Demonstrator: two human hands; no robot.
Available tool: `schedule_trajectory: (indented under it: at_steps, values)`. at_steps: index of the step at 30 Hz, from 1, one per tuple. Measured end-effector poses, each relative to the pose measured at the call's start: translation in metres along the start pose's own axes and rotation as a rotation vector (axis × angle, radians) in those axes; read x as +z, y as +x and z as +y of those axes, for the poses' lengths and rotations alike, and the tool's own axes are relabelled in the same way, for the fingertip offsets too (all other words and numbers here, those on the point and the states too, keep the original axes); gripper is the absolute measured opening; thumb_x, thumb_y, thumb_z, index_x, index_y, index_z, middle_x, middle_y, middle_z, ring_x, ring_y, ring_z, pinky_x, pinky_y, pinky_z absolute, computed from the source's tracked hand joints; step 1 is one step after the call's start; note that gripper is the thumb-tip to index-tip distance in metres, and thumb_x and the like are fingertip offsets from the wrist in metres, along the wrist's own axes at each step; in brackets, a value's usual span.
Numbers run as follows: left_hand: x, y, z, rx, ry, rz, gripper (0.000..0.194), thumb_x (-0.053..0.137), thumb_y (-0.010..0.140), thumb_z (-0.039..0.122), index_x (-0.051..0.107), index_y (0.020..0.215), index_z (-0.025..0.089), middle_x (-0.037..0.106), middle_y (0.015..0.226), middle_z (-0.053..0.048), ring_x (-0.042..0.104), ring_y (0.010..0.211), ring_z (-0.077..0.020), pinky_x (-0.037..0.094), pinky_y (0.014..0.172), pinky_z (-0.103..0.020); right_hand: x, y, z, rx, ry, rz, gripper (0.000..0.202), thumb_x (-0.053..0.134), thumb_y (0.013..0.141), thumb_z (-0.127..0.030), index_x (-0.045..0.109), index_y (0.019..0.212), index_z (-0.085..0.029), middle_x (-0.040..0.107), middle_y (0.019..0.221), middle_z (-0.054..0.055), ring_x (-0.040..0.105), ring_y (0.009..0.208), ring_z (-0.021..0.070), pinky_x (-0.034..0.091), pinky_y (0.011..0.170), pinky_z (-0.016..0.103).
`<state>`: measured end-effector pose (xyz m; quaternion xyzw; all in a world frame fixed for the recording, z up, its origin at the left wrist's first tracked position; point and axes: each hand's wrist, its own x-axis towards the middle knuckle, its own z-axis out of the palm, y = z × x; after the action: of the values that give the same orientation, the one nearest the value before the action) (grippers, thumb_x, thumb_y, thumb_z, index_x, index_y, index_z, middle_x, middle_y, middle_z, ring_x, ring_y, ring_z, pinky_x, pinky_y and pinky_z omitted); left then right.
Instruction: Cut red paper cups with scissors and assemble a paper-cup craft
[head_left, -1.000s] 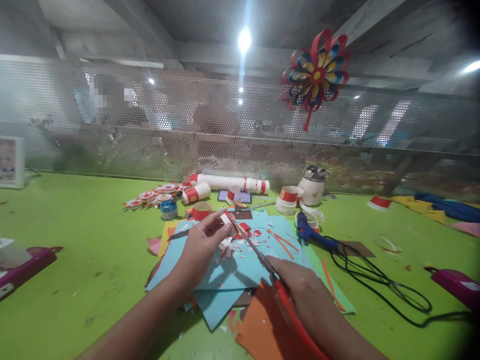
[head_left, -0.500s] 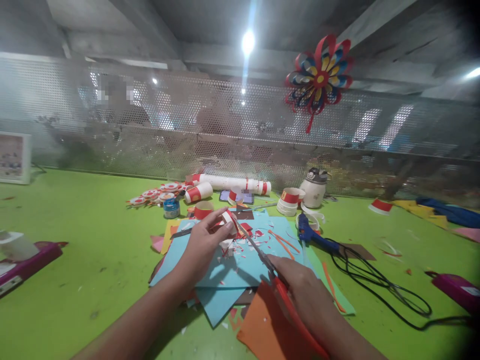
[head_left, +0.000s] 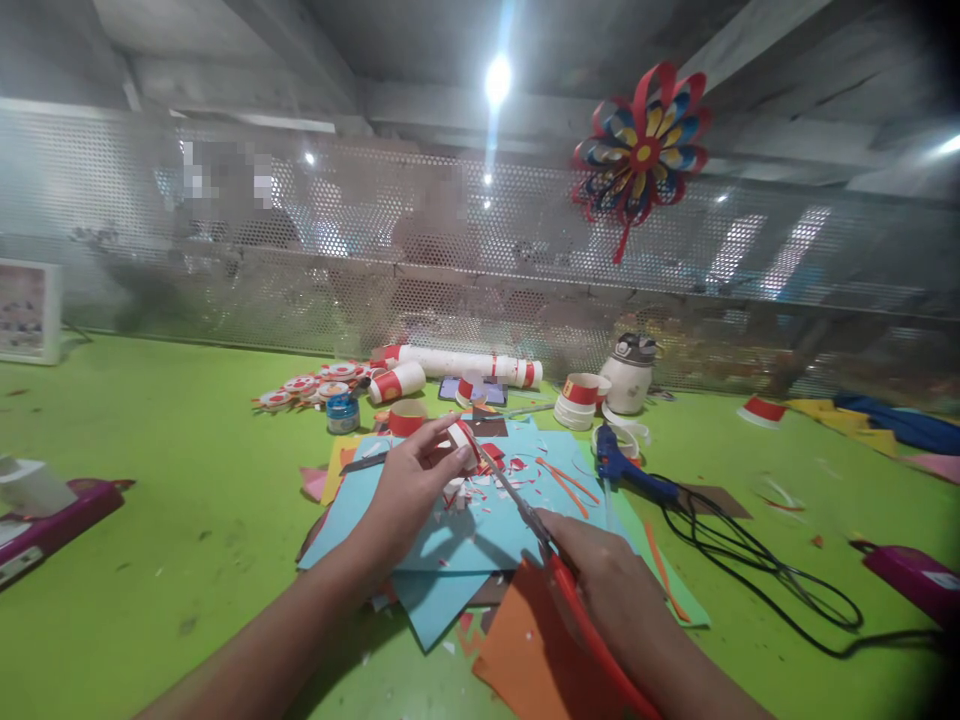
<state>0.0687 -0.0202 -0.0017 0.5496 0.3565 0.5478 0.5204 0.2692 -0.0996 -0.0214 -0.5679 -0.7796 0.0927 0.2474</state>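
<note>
My left hand (head_left: 409,485) is nearly closed, pinching a small red-and-white paper cup piece (head_left: 463,443) above the light-blue paper sheets (head_left: 465,545). My right hand (head_left: 600,560) is wrapped around red-handled metal scissors (head_left: 551,550), whose tips seem to touch the piece's edge, though blur makes contact uncertain.

matt light-blue paper (head_left: 495,545), glossy red plastic scissor handles (head_left: 581,615), smooth green tabletop (head_left: 187,490)
</note>
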Motion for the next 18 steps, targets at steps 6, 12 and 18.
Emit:
schedule_trajectory:
  at_steps: [6,12,18]
  values:
    - [0.0015,-0.0003,-0.0018,-0.009,-0.123,0.016,0.059,0.077,0.071,0.033,0.061,0.125,0.015,0.071,0.1,-0.011,0.067,0.087,-0.023,0.053,0.079,-0.036,-0.0021,-0.0002,-0.0043,-0.003,-0.004,-0.004,0.033,0.042,0.085,-0.016,0.067,0.107,-0.016,0.073,0.088,0.01,0.068,0.079,0.0254,0.052,0.072,0.038]
    - [0.0024,0.0011,0.0028,-0.085,-0.296,0.05,0.057,0.078,0.07,0.036,0.064,0.12,0.012,0.073,0.095,-0.012,0.068,0.082,-0.0221,0.053,0.081,-0.038,-0.0026,0.001,-0.0021,-0.016,-0.04,0.009,0.035,0.044,0.086,-0.02,0.065,0.113,-0.017,0.073,0.095,0.012,0.067,0.089,0.0275,0.051,0.079,0.039]
    - [0.0035,0.0014,-0.0005,-0.101,-0.313,0.068,0.051,0.08,0.067,0.033,0.065,0.112,0.013,0.071,0.098,-0.011,0.068,0.082,-0.0213,0.054,0.078,-0.036,-0.0026,0.0014,-0.0013,-0.04,0.025,0.002,0.035,0.042,0.086,-0.022,0.066,0.112,-0.016,0.072,0.102,0.014,0.067,0.093,0.0281,0.052,0.078,0.038]
